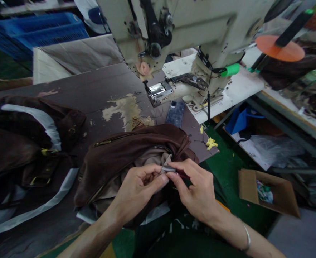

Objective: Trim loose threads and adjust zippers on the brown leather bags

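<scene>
from the head view, the left hand (139, 190) pinched the beige lining (149, 161) of a brown leather jacket (115, 150) on the worktable (74, 93), fingertips pressed together, seemingly to steady it against the small red-handled blade (169, 168) pinched by the right hand (194, 188)

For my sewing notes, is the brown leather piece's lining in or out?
Out: beige lining bulges from the opening of the brown leather garment, between the left hand and right hand.

The brown leather jacket (131, 147) shows beige lining (149, 159), beside a speckled blue-grey phone case (174, 113).
</scene>
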`<state>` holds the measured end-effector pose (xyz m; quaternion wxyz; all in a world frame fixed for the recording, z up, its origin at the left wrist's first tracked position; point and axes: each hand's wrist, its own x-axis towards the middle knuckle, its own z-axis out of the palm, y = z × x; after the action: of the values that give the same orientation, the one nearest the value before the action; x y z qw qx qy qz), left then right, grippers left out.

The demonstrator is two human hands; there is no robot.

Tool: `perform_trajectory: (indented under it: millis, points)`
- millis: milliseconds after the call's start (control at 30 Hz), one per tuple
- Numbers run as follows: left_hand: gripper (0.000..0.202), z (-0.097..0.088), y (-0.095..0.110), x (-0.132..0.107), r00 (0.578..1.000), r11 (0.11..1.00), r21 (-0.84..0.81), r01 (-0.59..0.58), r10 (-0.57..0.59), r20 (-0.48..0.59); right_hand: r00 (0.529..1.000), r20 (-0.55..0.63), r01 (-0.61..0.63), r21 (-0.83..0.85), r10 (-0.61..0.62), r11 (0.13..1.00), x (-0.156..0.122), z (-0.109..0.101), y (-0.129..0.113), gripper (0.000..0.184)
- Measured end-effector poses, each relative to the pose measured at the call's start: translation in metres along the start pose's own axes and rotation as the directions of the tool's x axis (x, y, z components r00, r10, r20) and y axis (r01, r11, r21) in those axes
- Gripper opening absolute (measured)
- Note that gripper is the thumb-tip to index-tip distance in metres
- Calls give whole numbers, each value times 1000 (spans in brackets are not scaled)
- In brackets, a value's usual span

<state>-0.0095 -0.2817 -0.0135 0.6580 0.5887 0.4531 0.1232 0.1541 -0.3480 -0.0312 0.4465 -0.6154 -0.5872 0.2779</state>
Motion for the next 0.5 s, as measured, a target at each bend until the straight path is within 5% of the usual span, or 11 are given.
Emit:
perform_trajectory:
  millis: [200, 367, 500]
  points:
    - [19, -1, 2, -2, 999, 996, 83, -32, 33, -2, 999, 21, -37, 36, 37, 999, 3, -2, -3, 15]
    - [21, -2, 4, -1, 999, 994, 103, -38, 37, 9, 984, 18, -179, 232, 180, 956, 12, -4, 0, 14]
    - [22, -4, 5, -1, 998, 992, 113, -55, 53, 17, 957, 224, -277, 529, 182, 802, 29, -6, 9, 51]
